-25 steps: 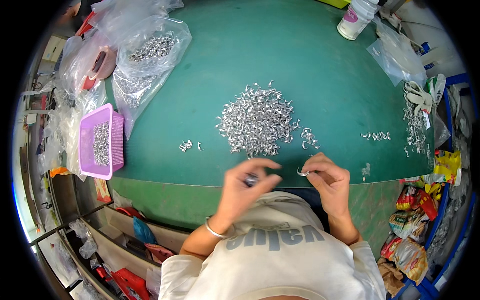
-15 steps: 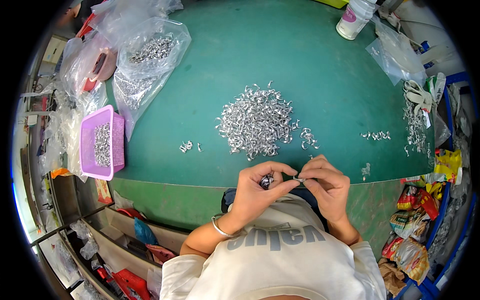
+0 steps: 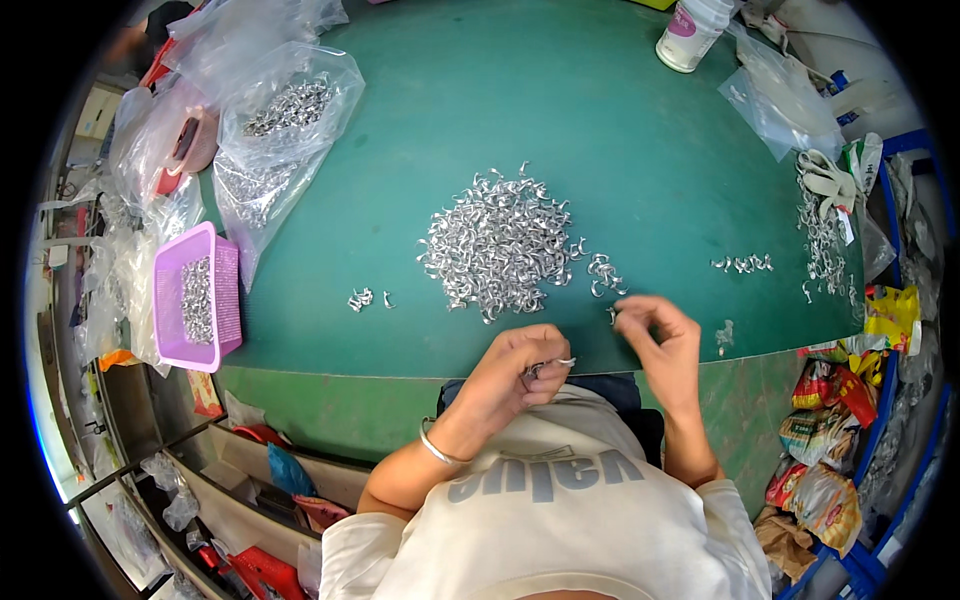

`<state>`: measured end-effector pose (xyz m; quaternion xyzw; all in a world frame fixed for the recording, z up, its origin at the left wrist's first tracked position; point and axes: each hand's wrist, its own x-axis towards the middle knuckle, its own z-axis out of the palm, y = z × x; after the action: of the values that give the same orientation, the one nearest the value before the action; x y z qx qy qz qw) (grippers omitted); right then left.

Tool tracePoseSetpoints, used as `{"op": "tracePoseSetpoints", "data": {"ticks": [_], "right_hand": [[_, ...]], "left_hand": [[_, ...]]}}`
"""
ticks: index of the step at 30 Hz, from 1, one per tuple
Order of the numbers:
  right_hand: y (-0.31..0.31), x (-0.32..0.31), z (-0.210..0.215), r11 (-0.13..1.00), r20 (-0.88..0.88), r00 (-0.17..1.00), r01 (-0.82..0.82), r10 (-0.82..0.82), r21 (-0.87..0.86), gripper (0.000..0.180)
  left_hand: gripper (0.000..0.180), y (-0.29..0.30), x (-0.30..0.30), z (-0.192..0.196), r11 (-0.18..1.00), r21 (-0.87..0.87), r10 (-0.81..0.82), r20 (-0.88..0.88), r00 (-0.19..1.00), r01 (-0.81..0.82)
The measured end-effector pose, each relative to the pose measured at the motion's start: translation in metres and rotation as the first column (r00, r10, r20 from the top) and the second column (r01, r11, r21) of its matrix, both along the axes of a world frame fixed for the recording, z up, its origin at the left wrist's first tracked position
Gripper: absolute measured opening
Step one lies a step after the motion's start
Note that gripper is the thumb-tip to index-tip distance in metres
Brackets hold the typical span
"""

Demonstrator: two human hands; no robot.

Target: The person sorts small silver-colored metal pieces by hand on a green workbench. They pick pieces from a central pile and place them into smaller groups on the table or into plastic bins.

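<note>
Left hand [image 3: 515, 372] pinching a small metal clip [image 3: 556, 364] at surface [image 3: 640, 150] edge, right hand [image 3: 662, 335] fingers closing near loose clips [image 3: 603, 274], grip unclear; big clip pile [image 3: 497, 245] left, few sorted in pink basket [image 3: 196, 298].

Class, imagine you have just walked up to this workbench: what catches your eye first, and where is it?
A big heap of small shiny metal clips sits mid-way across the green table. Just below it, the left hand pinches one clip while the right hand reaches toward the heap's edge. At far left stands a pink basket holding more clips.
</note>
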<state>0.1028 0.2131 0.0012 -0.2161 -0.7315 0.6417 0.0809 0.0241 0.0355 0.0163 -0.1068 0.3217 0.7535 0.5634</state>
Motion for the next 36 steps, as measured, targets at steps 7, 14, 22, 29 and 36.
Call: {"op": "tracePoseSetpoints", "data": {"ticks": [7, 14, 22, 29, 36], "right_hand": [[0.004, -0.018, -0.021, 0.550, -0.013, 1.000, 0.006, 0.009, 0.835, 0.019], [0.005, -0.018, -0.016, 0.761, -0.045, 0.998, -0.011, 0.053, 0.648, 0.008], [-0.011, -0.007, -0.012, 0.963, -0.260, 0.961, -0.155, 0.095, -0.220, 0.009], [-0.012, -0.004, 0.004, 0.991, -0.269, 0.955, -0.109, 0.126, 0.078, 0.012], [-0.018, 0.001, 0.004, 0.994, -0.271, 0.959, -0.094, 0.077, -0.052, 0.012]], "left_hand": [[0.009, 0.008, 0.001, -0.001, 0.997, 0.057, 0.050, -0.105, 0.993, -0.044], [0.015, 0.010, 0.005, -0.011, 0.990, -0.122, 0.043, -0.181, 0.983, -0.066], [0.021, 0.018, 0.004, -0.021, 0.993, 0.051, -0.112, 0.050, 0.992, 0.109], [0.015, 0.016, 0.002, -0.023, 0.999, 0.032, -0.036, -0.037, 0.999, 0.037], [0.008, 0.023, 0.009, -0.012, 0.970, -0.186, 0.023, -0.559, 0.829, -0.153]]}}
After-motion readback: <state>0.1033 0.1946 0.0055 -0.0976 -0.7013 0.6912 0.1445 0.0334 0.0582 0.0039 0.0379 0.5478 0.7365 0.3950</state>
